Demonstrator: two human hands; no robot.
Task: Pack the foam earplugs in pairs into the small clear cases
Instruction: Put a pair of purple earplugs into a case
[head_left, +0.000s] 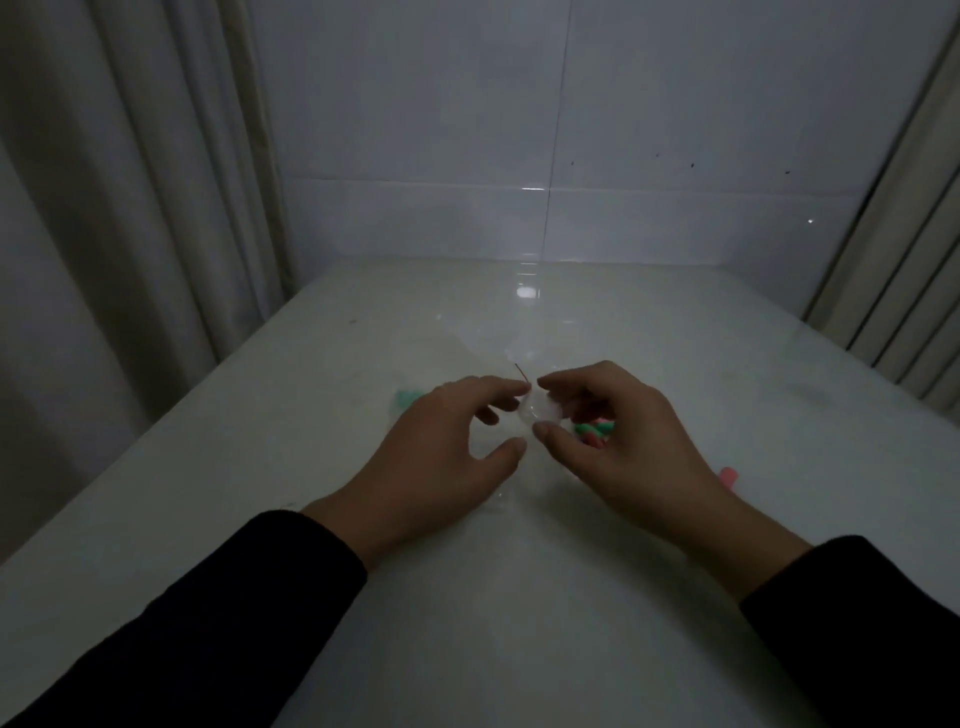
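- Right hand (613, 441) pinches a small clear case (540, 410) between thumb and forefinger, lifted above the worktop (519, 597) for handling
- Left hand (447, 447), fingers loosely spread and holding nothing, touches the case's edge, probably to open it
- Green and pink earplugs (595, 431) lie beneath the right hand, within reach

Both hands meet over the middle of the bench (571, 597), case (540, 413) between them, left hand (441, 447) touching its left side, right hand (618, 441) its right. Earplugs (595, 431) sit just under the right hand, one (729, 475) further right, more (408, 399) behind the left hand.
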